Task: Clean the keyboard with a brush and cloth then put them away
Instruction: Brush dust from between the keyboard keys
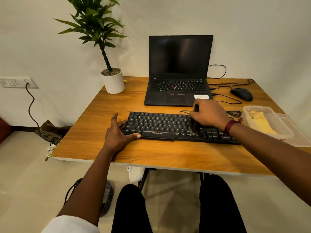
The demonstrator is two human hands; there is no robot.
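Observation:
A black keyboard [161,126] lies across the wooden table [151,153] in front of me. My left hand [120,132] holds its left end, thumb along the front edge and fingers by the left side. My right hand [209,115] grips a dark brush [194,126], blurred by motion, with its bristles down on the keys right of the middle. A yellow cloth [260,122] lies inside a clear plastic container [276,130] at the right edge of the table.
An open black laptop [178,71] stands behind the keyboard. A black mouse [241,94] and loose cables [233,113] lie at the back right. A potted plant in a white pot [114,83] stands at the back left corner.

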